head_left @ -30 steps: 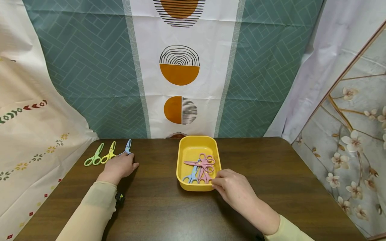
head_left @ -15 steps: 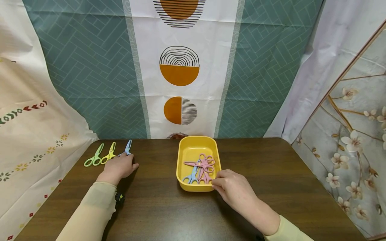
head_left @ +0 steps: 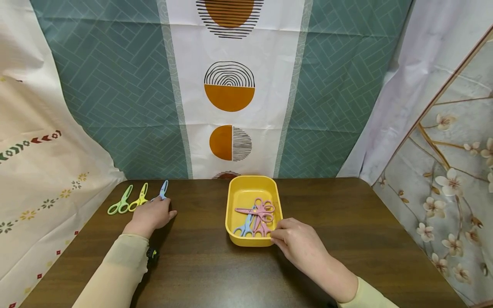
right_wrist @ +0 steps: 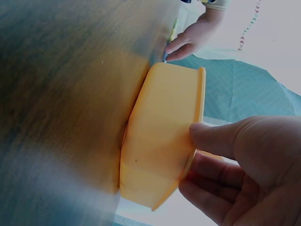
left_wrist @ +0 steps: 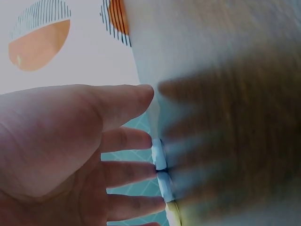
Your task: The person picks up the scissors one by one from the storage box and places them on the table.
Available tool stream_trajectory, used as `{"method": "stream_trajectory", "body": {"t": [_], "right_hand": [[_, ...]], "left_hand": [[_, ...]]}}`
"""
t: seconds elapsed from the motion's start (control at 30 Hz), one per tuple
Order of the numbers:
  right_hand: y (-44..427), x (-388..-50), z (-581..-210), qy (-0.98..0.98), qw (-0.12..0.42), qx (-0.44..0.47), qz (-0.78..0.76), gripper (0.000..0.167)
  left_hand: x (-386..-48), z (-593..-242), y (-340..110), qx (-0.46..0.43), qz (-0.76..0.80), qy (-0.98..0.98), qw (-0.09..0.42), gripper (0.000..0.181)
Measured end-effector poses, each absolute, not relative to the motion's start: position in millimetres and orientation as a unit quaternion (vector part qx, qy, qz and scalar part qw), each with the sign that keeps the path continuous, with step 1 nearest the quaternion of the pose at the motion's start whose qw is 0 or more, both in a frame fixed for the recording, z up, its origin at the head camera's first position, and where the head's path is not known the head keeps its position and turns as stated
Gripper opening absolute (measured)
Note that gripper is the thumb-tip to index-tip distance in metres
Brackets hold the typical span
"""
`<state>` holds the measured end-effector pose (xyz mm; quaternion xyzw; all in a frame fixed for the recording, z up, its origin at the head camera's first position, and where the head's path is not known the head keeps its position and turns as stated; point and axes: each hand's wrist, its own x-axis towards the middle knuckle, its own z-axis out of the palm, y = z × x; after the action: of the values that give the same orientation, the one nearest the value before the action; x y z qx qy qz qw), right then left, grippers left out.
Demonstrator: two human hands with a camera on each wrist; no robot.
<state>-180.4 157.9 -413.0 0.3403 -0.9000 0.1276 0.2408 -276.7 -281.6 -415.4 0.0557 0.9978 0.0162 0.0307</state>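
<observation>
Glare on table (head_left: 209, 276), hazy wrist views

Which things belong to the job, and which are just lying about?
Likely the job:
yellow bin, pinched by right hand
pink scissors and blue scissors inside it
blue pair at left hand
green scissors
yellow scissors

Just around:
hanging cloths
table

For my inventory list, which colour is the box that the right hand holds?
The box is yellow; this shows best in the head view.
</observation>
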Motion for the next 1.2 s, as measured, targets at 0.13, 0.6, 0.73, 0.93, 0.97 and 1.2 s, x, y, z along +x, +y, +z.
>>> {"method": "stream_trajectory", "body": {"t": [0.13, 0.6, 0.73, 0.93, 0.97, 1.2], "right_hand": [[157.4, -179.6, -413.0, -0.901, 0.238, 0.340, 0.131, 0.013], [156.9, -178.6, -412.5, -0.901, 0.238, 0.339, 0.129, 0.012], [156.9, -178.6, -412.5, -0.901, 0.238, 0.340, 0.129, 0.012], [156.9, -178.2, -411.6, -0.903, 0.231, 0.338, 0.129, 0.012], [157.0, -178.2, -411.7, -0.903, 0.232, 0.338, 0.129, 0.012], [156.9, -179.5, -411.4, -0.901, 0.238, 0.340, 0.129, 0.012]], "left_hand": [[-276.4, -418.1, -282.5, 0.054, 0.018, 0.998, 0.029, 0.051], [-273.5, -413.8, -275.9, 0.070, 0.023, 0.997, -0.037, 0.059], [-270.8, -409.5, -270.3, 0.074, 0.019, 0.996, -0.037, 0.062], [-267.0, -404.1, -262.1, 0.088, 0.014, 0.994, -0.059, 0.062], [-266.5, -403.1, -260.5, 0.090, 0.015, 0.994, -0.063, 0.062], [-262.0, -394.0, -246.6, 0.101, 0.009, 0.992, -0.080, 0.061]]}}
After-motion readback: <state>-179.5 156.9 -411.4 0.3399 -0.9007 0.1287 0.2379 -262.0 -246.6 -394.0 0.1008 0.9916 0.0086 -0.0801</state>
